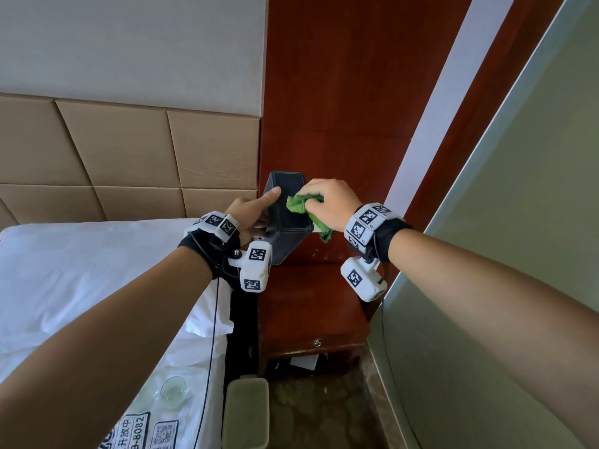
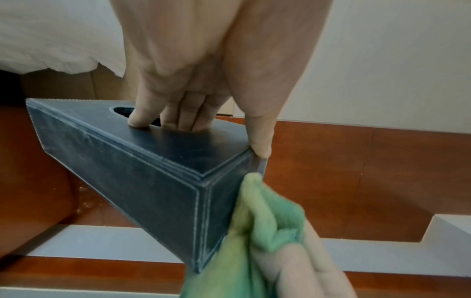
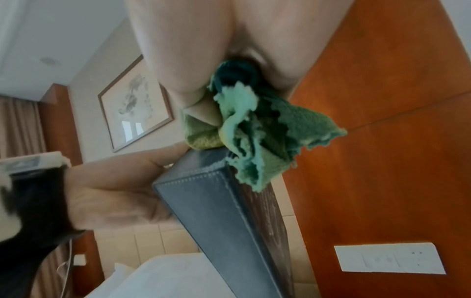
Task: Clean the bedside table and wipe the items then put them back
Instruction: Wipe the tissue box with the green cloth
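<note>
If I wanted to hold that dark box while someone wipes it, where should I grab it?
Probably as the left hand does: from the bed side, fingers hooked into the oval opening on the dark stitched tissue box and thumb on its end corner. That leaves the broad flat side free for the green cloth in the right hand.

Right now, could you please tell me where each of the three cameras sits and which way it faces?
Head: worn on the head, looks down at the bedside table; both forearms show, left hand holding the dark box, right hand gripping the green cloth.
Left wrist: looks along the fingers hooked into the box's opening.
Right wrist: looks along the palm at the bunched cloth on the box.
All three share the box and cloth.
</note>
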`<state>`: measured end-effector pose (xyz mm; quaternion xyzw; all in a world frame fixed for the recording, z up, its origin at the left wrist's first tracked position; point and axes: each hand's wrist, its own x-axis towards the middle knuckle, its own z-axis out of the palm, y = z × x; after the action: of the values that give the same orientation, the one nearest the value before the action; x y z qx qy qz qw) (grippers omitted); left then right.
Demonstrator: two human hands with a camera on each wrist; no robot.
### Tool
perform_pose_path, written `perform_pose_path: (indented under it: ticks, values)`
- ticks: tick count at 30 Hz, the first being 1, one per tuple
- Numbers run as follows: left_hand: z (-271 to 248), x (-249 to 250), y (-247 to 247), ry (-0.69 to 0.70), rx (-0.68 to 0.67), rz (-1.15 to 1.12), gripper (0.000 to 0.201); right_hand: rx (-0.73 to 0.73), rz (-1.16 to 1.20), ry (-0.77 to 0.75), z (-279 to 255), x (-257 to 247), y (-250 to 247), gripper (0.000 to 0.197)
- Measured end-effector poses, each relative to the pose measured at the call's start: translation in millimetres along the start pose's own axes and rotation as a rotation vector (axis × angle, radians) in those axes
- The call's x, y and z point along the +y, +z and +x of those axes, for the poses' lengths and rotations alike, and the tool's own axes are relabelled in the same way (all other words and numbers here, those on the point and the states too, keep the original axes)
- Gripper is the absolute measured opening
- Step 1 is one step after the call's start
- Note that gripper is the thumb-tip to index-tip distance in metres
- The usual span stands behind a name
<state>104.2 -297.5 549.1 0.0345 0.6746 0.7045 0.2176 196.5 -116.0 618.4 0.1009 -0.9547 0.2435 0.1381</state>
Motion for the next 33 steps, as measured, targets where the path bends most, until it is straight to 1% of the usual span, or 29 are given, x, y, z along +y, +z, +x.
perform_pose_path:
  ticks: [1, 2, 5, 8, 10, 13, 15, 17, 18, 21, 22, 23, 26, 27, 29, 30, 31, 32, 33]
  values:
    - [-0.7, 0.7, -1.7, -0.01, 0.008, 0.005, 0.069, -0.031, -0.021, -0.01, -2.9, 1.3, 1.5, 0.027]
    - [0.3, 0.5, -4.0, -0.017, 0.025, 0.015, 0.069, -0.067, -0.035, -0.009, -5.5, 3.1, 3.2, 0.026]
    - [1.1, -1.6, -7.9, -0.027, 0.064, 0.056, 0.087, -0.199, -0.059, 0.028, -11.1, 7.0, 5.0, 0.024]
    - [-0.5, -3.0, -8.5, -0.017, 0.076, 0.048, 0.084, -0.264, -0.053, 0.054, -11.1, 7.8, 2.6, 0.024]
    - [-2.4, -1.5, -8.4, -0.032, 0.096, 0.036, 0.09, -0.225, -0.008, 0.088, -9.9, 8.0, -1.5, 0.025]
    - [-5.3, -0.6, -8.5, -0.028, 0.101, 0.025, 0.108, -0.077, 0.072, 0.186, -8.0, 11.7, -6.8, 0.025]
    - [-8.1, 0.5, -7.2, -0.008, 0.081, 0.025, 0.105, -0.007, 0.079, 0.254, -7.3, 15.0, -8.3, 0.028]
    - [-12.7, 1.6, -4.1, 0.002, 0.07, 0.014, 0.094, 0.01, 0.067, 0.293, -8.5, 18.3, -10.3, 0.038]
    - [-14.8, 2.2, -2.7, 0.002, 0.072, 0.014, 0.094, 0.016, 0.068, 0.317, -9.8, 19.4, -10.8, 0.042]
    - [-20.5, 2.4, -0.9, 0.013, 0.078, 0.051, 0.111, 0.033, 0.066, 0.399, -13.5, 24.1, -12.6, 0.057]
    - [-20.9, 0.9, -0.1, 0.026, 0.075, 0.073, 0.114, 0.024, 0.061, 0.425, -15.1, 25.9, -13.3, 0.061]
    - [-22.8, 0.0, 2.4, 0.043, 0.067, 0.093, 0.113, 0.014, 0.063, 0.447, -16.5, 27.2, -14.5, 0.062]
    - [-29.7, -0.1, 14.4, 0.084, 0.056, 0.128, 0.092, -0.052, 0.062, 0.48, -19.9, 28.1, -16.8, 0.053]
    - [-30.3, -0.8, 18.0, 0.09, 0.055, 0.153, 0.092, -0.065, 0.069, 0.498, -20.5, 28.0, -16.3, 0.049]
    - [-33.0, -1.8, 24.6, 0.117, 0.063, 0.227, 0.107, -0.063, 0.117, 0.567, -20.9, 27.8, -16.5, 0.036]
    - [-34.1, -1.8, 28.8, 0.139, 0.069, 0.277, 0.11, -0.062, 0.15, 0.607, -20.4, 28.8, -17.9, 0.028]
    - [-34.0, -1.8, 33.0, 0.164, 0.071, 0.342, 0.104, -0.06, 0.187, 0.643, -19.8, 29.1, -20.6, 0.024]
    - [-36.5, -1.2, 38.6, 0.193, 0.063, 0.421, 0.089, -0.065, 0.23, 0.679, -20.3, 28.0, -24.8, 0.027]
    - [-40.2, 0.1, 45.3, 0.216, 0.06, 0.504, 0.074, -0.077, 0.277, 0.713, -21.2, 26.8, -29.9, 0.035]
